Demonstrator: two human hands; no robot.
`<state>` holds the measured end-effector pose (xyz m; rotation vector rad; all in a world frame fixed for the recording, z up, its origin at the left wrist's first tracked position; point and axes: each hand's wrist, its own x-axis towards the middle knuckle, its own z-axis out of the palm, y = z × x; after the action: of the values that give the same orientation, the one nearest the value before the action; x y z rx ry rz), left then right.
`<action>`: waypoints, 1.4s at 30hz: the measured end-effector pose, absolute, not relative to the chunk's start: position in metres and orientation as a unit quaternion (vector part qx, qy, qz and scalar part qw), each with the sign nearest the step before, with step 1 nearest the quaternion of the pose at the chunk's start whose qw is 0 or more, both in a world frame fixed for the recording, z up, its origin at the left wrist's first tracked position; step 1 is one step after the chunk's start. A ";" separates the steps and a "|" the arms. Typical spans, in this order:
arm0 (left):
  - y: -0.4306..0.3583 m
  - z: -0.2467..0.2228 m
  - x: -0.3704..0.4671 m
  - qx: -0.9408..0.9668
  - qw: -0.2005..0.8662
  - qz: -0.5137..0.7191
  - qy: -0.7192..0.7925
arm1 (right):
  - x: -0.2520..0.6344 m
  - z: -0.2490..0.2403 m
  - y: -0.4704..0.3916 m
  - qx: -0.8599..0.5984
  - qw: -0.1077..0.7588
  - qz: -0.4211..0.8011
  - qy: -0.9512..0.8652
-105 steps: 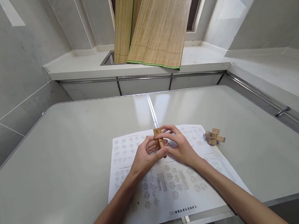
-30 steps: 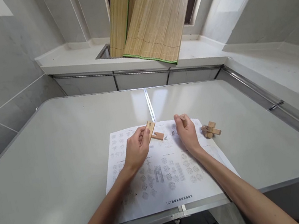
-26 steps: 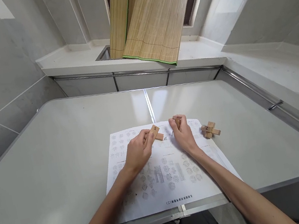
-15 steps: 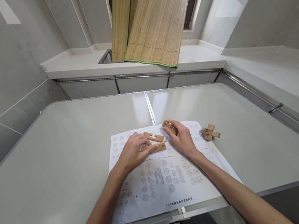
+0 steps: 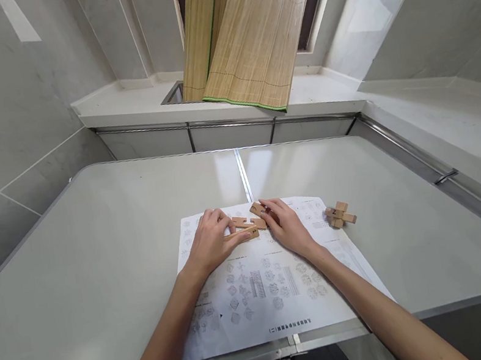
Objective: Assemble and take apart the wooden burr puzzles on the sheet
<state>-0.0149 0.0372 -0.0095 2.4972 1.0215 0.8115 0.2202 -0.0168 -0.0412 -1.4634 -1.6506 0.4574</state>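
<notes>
My left hand point(image 5: 210, 238) is closed on a flat wooden puzzle piece point(image 5: 252, 233) with a dark figure on its end, the thumb lying along its near side. Just behind that piece lie notched wooden puzzle pieces point(image 5: 240, 222), partly covered by my fingers. My right hand point(image 5: 287, 227) pinches another wooden puzzle piece point(image 5: 257, 209), tilted, with a dark mark on it; my fingers hide its right end. Both hands are over a printed sheet point(image 5: 256, 320) of small puzzle diagrams. To the right, an assembled wooden burr puzzle point(image 5: 339, 213) marked 2 rests at the sheet's edge.
The sheet lies on a white folding table point(image 5: 136, 223) with a metal seam down its middle. Behind the table runs a white counter ledge point(image 5: 126, 110) with a sink point(image 5: 173, 94). A bamboo mat point(image 5: 248, 42) leans there against the window.
My right hand has moved slightly left, bringing its piece closer to the pieces by my left hand. The left-hand piece has shifted a little left and up.
</notes>
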 end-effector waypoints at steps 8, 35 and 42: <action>0.027 -0.004 -0.009 0.876 0.244 0.266 0.320 | 0.216 -0.032 -0.020 -0.579 0.428 0.179 -0.671; 0.012 -0.003 0.007 0.923 0.208 0.227 0.230 | 0.207 -0.018 -0.023 -0.490 0.513 0.413 -0.572; 0.014 -0.009 0.006 0.910 0.170 0.236 0.295 | 0.208 -0.021 -0.021 -0.503 0.536 0.407 -0.542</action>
<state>0.0059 0.0136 -0.0092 2.5864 0.8375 0.6709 0.2082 -0.0214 -0.0214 -1.1975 -1.2908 0.9690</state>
